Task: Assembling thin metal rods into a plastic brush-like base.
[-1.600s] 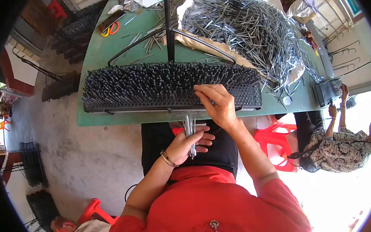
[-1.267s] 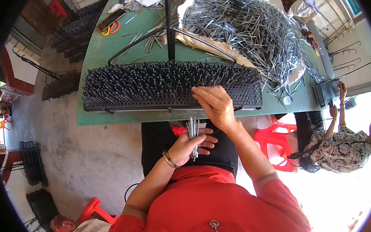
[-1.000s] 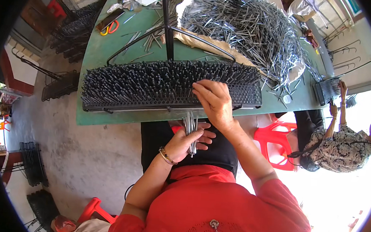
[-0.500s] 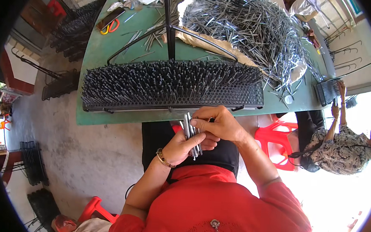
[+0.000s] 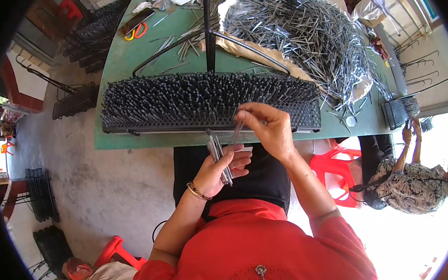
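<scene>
My left hand point(image 5: 216, 173) holds a bundle of thin metal rods point(image 5: 218, 157) under its thumb, above my lap. My right hand point(image 5: 271, 130) pinches a single thin rod point(image 5: 238, 130), blurred by motion, at the front edge of a black perforated rack point(image 5: 287, 117). Dark upright rods point(image 5: 185, 99) fill most of the rack's holes; bare holes show along its front and right part. The rack stands near the front edge of the green table point(image 5: 131, 143), with a black metal post and braces point(image 5: 210, 49) behind it.
A large heap of loose rods point(image 5: 302, 32) lies on brown paper at the back right. Orange-handled scissors point(image 5: 141, 30) and a phone point(image 5: 137, 22) lie at the back left. To the right, another person point(image 5: 411, 177) handles a similar rack point(image 5: 397, 110) beside a red stool point(image 5: 332, 172).
My right hand has drawn away from the bundle and risen to the rack with a rod. My left hand has shifted slightly left, and its fingers have opened a little around the bundle.
</scene>
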The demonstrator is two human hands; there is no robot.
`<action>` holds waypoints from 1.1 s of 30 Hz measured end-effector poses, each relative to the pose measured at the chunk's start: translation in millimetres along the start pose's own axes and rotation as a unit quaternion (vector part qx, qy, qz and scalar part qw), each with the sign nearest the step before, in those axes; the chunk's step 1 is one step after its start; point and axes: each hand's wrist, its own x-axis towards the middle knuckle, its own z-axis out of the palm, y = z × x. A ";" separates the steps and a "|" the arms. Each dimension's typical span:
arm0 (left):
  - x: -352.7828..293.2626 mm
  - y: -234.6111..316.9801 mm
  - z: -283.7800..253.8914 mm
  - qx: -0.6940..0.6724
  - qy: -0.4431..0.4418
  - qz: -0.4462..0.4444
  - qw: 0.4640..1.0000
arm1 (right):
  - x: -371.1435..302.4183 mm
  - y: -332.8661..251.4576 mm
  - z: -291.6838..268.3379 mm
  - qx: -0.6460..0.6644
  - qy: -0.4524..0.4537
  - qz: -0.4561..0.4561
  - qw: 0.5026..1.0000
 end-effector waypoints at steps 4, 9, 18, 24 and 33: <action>0.0 -6.5 -14.2 0.079 0.007 -0.034 0.996 | 18.5 -0.5 10.7 -0.104 0.054 -0.103 0.988; -4.0 -13.8 -19.2 0.085 0.061 -0.053 0.993 | 26.8 8.9 18.7 -0.152 0.062 -0.140 0.976; -6.0 -13.1 -21.9 0.030 0.060 -0.048 0.997 | 25.0 6.7 20.8 -0.156 0.110 -0.185 0.964; -4.6 -9.7 -14.2 0.019 0.005 -0.045 0.999 | 24.9 13.9 23.6 -0.239 0.097 -0.254 0.932; -4.3 -4.2 -7.0 0.043 -0.021 -0.030 0.998 | 23.1 27.2 25.1 -0.334 0.063 -0.418 0.842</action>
